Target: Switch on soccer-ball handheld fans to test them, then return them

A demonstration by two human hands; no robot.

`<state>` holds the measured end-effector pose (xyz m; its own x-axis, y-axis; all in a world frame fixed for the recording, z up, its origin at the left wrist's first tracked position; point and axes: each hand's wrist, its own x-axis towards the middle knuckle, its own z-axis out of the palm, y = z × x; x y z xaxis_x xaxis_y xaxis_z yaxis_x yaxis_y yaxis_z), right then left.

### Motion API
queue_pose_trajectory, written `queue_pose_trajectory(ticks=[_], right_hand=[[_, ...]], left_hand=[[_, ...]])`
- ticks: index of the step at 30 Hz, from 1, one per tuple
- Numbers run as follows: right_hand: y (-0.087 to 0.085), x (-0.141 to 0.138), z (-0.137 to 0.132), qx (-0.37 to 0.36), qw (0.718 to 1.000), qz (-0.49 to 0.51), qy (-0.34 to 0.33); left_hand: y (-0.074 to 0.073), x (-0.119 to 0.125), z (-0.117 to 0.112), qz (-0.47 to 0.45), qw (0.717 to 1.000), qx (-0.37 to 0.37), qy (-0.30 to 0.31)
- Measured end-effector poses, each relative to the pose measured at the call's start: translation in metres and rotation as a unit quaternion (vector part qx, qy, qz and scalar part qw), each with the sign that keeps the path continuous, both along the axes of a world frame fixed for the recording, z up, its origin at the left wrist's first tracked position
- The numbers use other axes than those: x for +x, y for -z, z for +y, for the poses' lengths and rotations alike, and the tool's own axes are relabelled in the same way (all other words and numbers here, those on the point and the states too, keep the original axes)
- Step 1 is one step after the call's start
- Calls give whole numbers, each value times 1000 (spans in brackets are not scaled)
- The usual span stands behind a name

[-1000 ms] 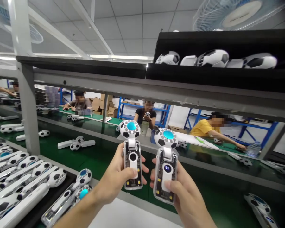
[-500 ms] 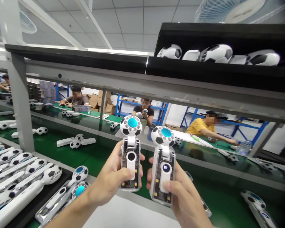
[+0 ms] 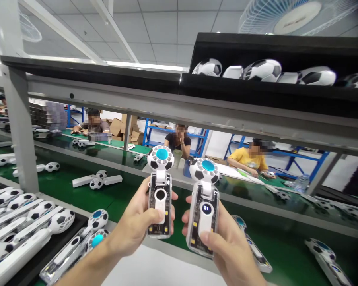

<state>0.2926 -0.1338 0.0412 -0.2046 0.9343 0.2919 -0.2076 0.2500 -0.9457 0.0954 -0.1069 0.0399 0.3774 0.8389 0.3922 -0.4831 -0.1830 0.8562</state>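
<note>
My left hand (image 3: 134, 224) is closed around a small handheld fan (image 3: 160, 198) with a soccer-ball head and a clear casing. Its round display is dark, and my thumb lies on the white strip below it. In my right hand (image 3: 231, 246) is a matching handheld fan (image 3: 203, 214), whose display is lit with "01". My right thumb presses near the lower end of its white strip. Both fans stand upright side by side, a little apart, with blue disc centres facing me. A white sheet (image 3: 155, 266) lies below my hands.
At left a black tray (image 3: 62, 242) holds rows of soccer-ball fans; two clear-cased fans (image 3: 68, 248) lie beside it. More fans (image 3: 100, 180) rest on the green conveyor belt (image 3: 131, 198). A shelf (image 3: 113, 85) crosses overhead. Several co-workers sit beyond, one in yellow (image 3: 247, 161).
Both fans stay in my hands, and the view has shifted slightly. Across the belt, the middle co-worker's hand is now at the face, and the one in yellow has drawn an arm back.
</note>
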Motion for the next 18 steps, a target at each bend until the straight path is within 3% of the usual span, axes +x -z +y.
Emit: queue_pose_trajectory(ticks=[18], right_hand=[[-1, -4, -3, -12, 1000, 12, 19]], left_hand=[[1, -3, 1, 8, 1000, -3, 18]])
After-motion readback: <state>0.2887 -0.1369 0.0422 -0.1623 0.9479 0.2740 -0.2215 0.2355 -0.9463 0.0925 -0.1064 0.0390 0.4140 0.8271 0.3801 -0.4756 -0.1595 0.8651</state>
